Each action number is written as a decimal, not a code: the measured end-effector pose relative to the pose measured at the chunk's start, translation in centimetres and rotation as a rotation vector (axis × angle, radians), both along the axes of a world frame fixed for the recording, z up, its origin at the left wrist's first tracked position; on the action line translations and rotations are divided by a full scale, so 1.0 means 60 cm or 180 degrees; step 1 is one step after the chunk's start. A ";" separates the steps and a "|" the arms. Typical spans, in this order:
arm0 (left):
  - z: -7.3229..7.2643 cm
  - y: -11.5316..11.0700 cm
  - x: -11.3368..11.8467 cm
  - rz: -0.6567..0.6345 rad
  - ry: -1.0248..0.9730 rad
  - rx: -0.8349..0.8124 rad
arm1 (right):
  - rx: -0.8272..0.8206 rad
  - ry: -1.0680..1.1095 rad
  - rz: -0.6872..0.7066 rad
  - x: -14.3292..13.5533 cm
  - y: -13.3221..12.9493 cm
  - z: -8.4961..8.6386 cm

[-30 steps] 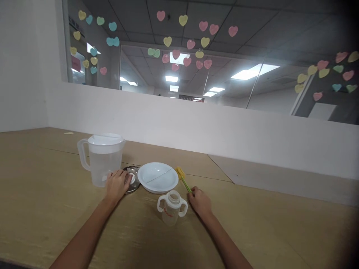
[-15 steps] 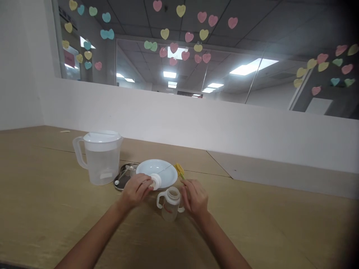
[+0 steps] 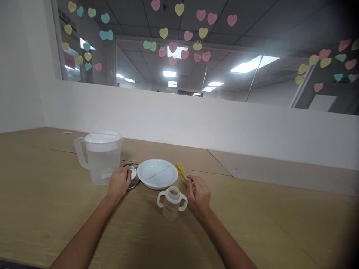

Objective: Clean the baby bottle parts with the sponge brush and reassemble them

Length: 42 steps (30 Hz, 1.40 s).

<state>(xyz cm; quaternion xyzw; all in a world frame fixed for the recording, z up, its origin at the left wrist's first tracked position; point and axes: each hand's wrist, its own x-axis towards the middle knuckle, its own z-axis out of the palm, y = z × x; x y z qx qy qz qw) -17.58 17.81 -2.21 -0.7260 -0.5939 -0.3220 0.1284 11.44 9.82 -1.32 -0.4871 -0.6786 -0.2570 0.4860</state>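
Note:
My left hand (image 3: 120, 183) is closed on a small white bottle collar (image 3: 134, 173) and holds it over the dark round tray (image 3: 136, 184). Between the fingers of my right hand (image 3: 198, 194) is the green handle of a brush (image 3: 182, 174) with a yellow head, held just right of the plate. A clear two-handled baby bottle (image 3: 171, 203) with red print stands upright, its mouth uncovered, in front of the plate. The white plate (image 3: 157, 184) has a thin straight stick or wire lying across it. My left hand hides most of the tray and what lies there.
To the left stands a translucent lidded pitcher (image 3: 103, 160), apparently with water in it, close to my left hand. A low white wall (image 3: 174, 119) runs behind the wooden table (image 3: 266, 224). A small pale strip (image 3: 66, 132) lies at the far left.
My left hand has moved left with the white collar, from above the plate to the tray. My right hand has shifted slightly right, off the bottle's handle, still holding the brush.

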 end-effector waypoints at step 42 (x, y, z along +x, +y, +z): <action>-0.023 0.007 0.019 0.0551 0.0452 -0.0860 | -0.0292 -0.0107 -0.0294 0.001 0.003 -0.002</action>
